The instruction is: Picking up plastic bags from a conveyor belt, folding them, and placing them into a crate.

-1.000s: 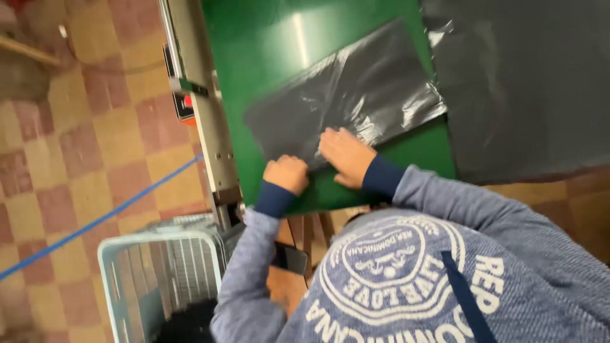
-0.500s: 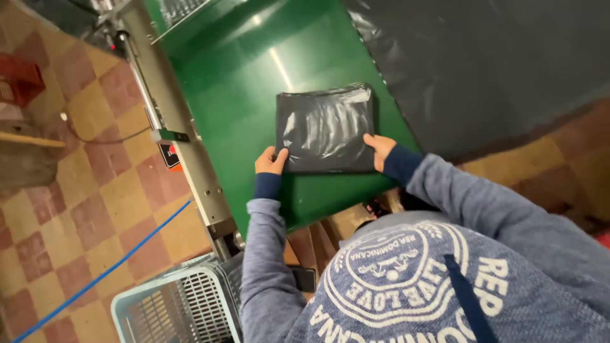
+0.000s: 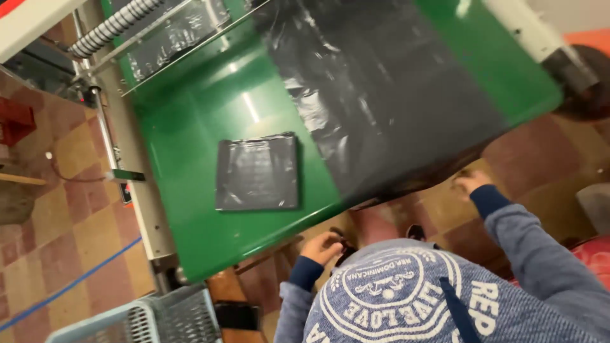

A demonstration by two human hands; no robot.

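Head view: the left hand (image 3: 323, 246) and right hand (image 3: 470, 181) (grips unclear) hover off the green table (image 3: 197, 222), apart from the folded black bag (image 3: 257, 173).

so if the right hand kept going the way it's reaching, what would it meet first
Probably the hanging edge of the black plastic sheet at the green table. The right hand points up-left toward it from just below; depth is unclear.

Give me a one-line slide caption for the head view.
Folded black bag lies on green table; both hands, left hand and right hand, are off it.
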